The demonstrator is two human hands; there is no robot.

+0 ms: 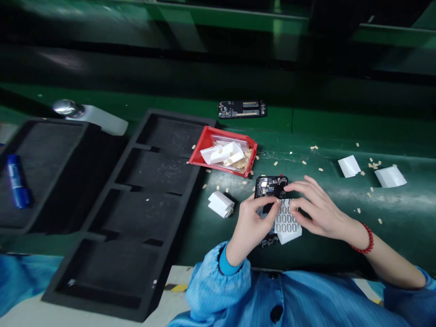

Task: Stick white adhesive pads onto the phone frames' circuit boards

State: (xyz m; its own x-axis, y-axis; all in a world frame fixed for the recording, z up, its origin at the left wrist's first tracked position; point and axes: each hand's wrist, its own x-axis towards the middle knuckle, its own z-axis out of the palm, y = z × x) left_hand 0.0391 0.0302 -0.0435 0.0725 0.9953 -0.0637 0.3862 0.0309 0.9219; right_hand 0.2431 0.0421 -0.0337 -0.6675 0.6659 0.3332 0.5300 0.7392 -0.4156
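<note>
A white sheet of small grey stickers [286, 221] is held over an opened phone [271, 183], whose circuit board shows at the top. My left hand [256, 219] pinches the sheet's upper left corner between thumb and index finger. On the sheet's right edge, my right hand [318, 210] has its thumb and a finger closed, while other fingers reach over the phone's upper right side. The sheet's lower part is folded back. Sheet and hands hide the phone's middle.
A red bin [223, 170] holds paper scraps. A second opened phone [242, 109] lies behind it. Black compartment trays [136, 195] fill the left, with a blue marker [17, 181] and a white bottle [102, 120]. Folded papers [220, 204] and tan bits litter the green bench [327, 254].
</note>
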